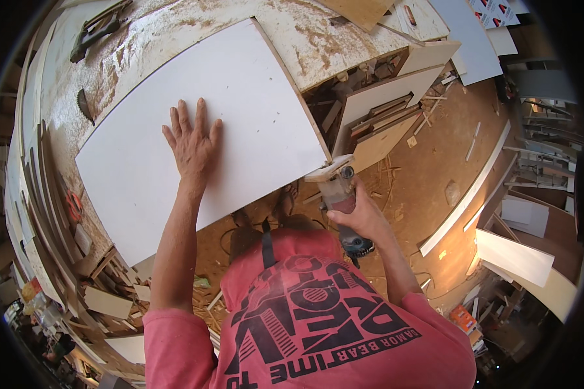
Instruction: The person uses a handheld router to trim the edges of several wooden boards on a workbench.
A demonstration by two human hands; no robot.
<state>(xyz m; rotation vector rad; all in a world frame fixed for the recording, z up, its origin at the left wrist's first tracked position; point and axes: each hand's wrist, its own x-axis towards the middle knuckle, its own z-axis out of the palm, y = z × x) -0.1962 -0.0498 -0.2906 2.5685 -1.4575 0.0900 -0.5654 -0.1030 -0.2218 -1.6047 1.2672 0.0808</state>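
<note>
A large white panel (pixel 253 84) lies flat on the worktable, its near edge jutting toward me. My left hand (pixel 193 146) rests palm down on it, fingers spread. At the panel's near right corner, my right hand (pixel 363 211) is wrapped round the body of a trim router (pixel 339 198). The router is held on its side, its square base up against or very close to the panel's edge. Whether its bit touches the edge is hidden.
Sawdust coats the worktable (pixel 162 35), where a dark clamp-like tool (pixel 97 35) and a toothed blade (pixel 84 106) lie. Red-handled pliers or scissors (pixel 74 206) sit at left near wood strips (pixel 42 162). Boards (pixel 389 91) lean under the table's right side. Offcuts litter the brown floor (pixel 435 168).
</note>
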